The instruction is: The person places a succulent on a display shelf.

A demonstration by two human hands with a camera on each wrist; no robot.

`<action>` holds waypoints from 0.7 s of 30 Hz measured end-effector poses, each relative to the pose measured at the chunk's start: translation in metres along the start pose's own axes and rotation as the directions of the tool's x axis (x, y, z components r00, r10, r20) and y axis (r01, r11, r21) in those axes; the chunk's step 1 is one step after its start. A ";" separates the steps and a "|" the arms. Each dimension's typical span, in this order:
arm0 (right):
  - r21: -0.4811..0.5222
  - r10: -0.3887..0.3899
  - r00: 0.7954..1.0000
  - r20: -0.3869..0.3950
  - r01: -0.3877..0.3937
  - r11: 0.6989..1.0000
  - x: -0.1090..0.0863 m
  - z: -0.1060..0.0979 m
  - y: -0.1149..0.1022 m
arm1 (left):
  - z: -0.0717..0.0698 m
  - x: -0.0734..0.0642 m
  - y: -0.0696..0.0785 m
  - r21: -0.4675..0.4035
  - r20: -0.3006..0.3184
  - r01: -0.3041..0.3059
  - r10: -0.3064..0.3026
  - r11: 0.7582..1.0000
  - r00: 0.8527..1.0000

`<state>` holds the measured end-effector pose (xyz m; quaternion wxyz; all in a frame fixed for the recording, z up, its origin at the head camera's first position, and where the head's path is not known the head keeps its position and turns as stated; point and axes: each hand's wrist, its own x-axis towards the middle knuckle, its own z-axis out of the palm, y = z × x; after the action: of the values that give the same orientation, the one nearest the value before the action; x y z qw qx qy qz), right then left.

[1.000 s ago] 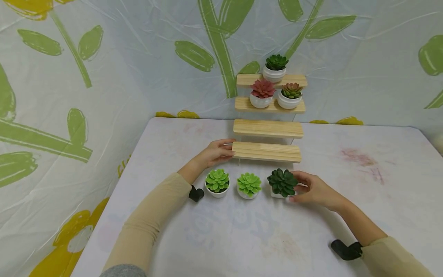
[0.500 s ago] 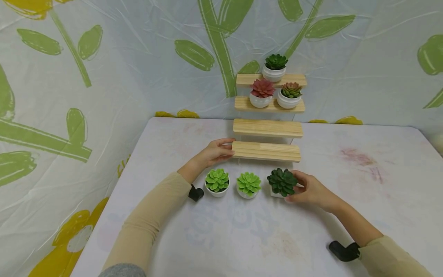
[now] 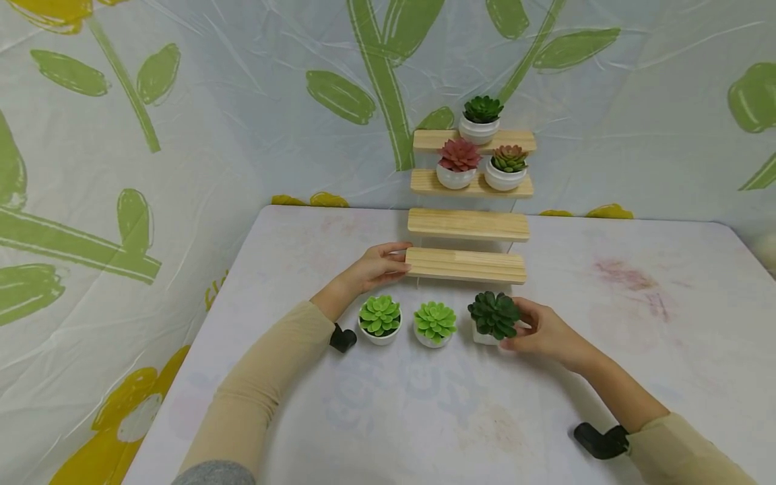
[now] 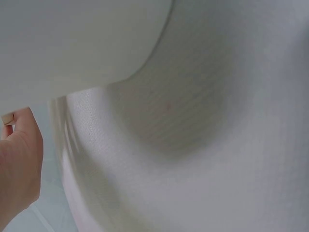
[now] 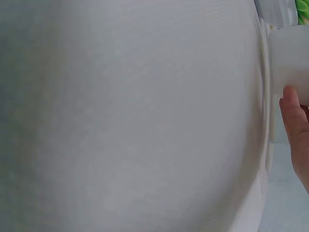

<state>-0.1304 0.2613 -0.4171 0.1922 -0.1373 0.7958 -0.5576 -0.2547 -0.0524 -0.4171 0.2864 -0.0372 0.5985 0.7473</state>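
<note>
My right hand (image 3: 545, 335) grips a dark green succulent (image 3: 494, 314) by its white square pot (image 3: 484, 335); the thumb is at the near side and the leaves hide part of the fingers. In the right wrist view a fingertip (image 5: 290, 94) lies against the white pot wall (image 5: 289, 58). My left hand (image 3: 374, 268) holds the left end of the lowest step of a wooden tiered plant stand (image 3: 467, 265). Two bright green succulents, the left one (image 3: 380, 316) and the middle one (image 3: 435, 321), stand in round white pots before the stand.
A green succulent (image 3: 481, 111) sits on the top step. One step below are a red succulent (image 3: 459, 156) and a reddish-green one (image 3: 509, 159). The two lower steps show bare wood. A white cloth (image 3: 388, 417) covers the table, with a flower-printed sheet (image 3: 242, 101) behind it.
My right thumb has moved left onto the pot, and the dark green succulent has risen slightly, away from me, in the head view. The left hand stays on the stand.
</note>
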 end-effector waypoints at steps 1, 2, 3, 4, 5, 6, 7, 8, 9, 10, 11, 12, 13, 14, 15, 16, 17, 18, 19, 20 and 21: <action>0.007 -0.005 1.000 -0.002 0.005 1.000 0.000 0.000 -0.001 | 0.000 0.000 0.000 -0.001 0.000 0.000 0.000 1.000 1.000; 0.016 -0.011 1.000 -0.003 0.011 1.000 0.000 -0.001 -0.001 | 0.000 -0.001 0.000 -0.001 0.001 -0.001 0.001 1.000 1.000; 0.025 -0.013 1.000 -0.003 0.013 1.000 0.000 -0.002 -0.002 | 0.000 -0.001 0.000 -0.001 0.002 -0.001 0.001 1.000 1.000; 0.040 -0.014 1.000 0.000 0.014 0.999 0.000 -0.003 -0.003 | 0.000 -0.001 0.000 0.001 0.002 -0.001 0.001 1.000 1.000; 0.051 -0.016 1.000 0.001 0.016 0.999 0.000 -0.004 -0.005 | 0.000 -0.002 0.000 0.004 0.004 -0.001 0.001 1.000 1.000; 0.065 -0.019 1.000 0.005 0.018 0.998 -0.001 -0.005 -0.006 | 0.000 -0.002 0.000 0.008 0.005 -0.002 0.002 1.000 1.000; 0.072 -0.023 1.000 0.008 0.023 0.997 -0.001 -0.006 -0.007 | 0.001 -0.002 0.000 0.012 0.007 -0.002 0.002 1.000 1.000; 0.075 -0.025 1.000 0.009 0.025 0.997 -0.001 -0.007 -0.009 | 0.001 -0.002 0.000 0.015 0.009 -0.002 0.002 1.000 1.000; 0.082 -0.026 1.000 0.010 0.025 0.996 -0.001 -0.008 -0.011 | 0.001 -0.002 0.000 0.017 0.010 -0.002 0.002 1.000 1.000; 0.086 -0.024 1.000 0.009 0.023 0.996 -0.001 -0.009 -0.013 | 0.001 -0.002 0.000 0.017 0.010 -0.002 0.002 1.000 1.000; 0.086 -0.021 1.000 0.009 0.020 0.996 0.000 -0.010 -0.014 | 0.001 -0.002 0.000 0.019 0.010 -0.003 0.003 1.000 1.000; 0.084 -0.019 1.000 0.012 0.018 0.996 0.001 -0.011 -0.016 | 0.001 -0.002 0.000 0.018 0.008 -0.003 0.003 1.000 1.000; 0.082 -0.016 1.000 0.015 0.015 0.997 0.002 -0.011 -0.018 | 0.001 -0.002 0.000 0.019 0.005 -0.003 0.003 1.000 1.000; 0.082 -0.013 1.000 0.018 0.011 0.997 0.003 -0.011 -0.020 | 0.001 -0.002 0.000 0.019 0.003 -0.003 0.003 1.000 1.000; 0.082 -0.009 1.000 0.020 0.007 0.997 0.004 -0.012 -0.022 | 0.001 -0.002 0.000 0.020 0.002 -0.002 0.002 1.000 1.000; 0.077 -0.009 1.000 0.022 0.008 0.997 0.005 -0.012 -0.023 | 0.001 -0.002 0.000 0.018 0.001 -0.001 0.001 1.000 1.000; 0.076 -0.014 1.000 0.025 0.012 0.997 0.006 -0.012 -0.025 | 0.001 -0.002 0.000 0.019 0.001 -0.002 0.002 1.000 1.000; 0.072 -0.020 0.999 0.027 0.018 0.997 0.008 -0.011 -0.027 | 0.001 -0.002 0.000 0.018 0.002 0.000 0.000 1.000 1.000; 0.064 -0.024 0.999 0.025 0.023 0.998 0.009 -0.011 -0.028 | 0.000 -0.002 0.001 0.019 0.004 -0.001 0.001 1.000 1.000; 0.056 -0.029 0.999 0.022 0.027 0.998 0.011 -0.011 -0.030 | 0.000 -0.003 0.001 0.018 0.006 -0.001 0.001 1.000 1.000; 0.045 -0.035 0.999 0.019 0.034 0.998 0.012 -0.011 -0.031 | 0.000 -0.003 0.001 0.018 0.007 -0.002 0.002 1.000 1.000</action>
<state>-0.1464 0.2548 -0.3860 0.1932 -0.1523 0.7788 -0.5771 -0.2528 -0.0532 -0.4153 0.2881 -0.0314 0.6043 0.7421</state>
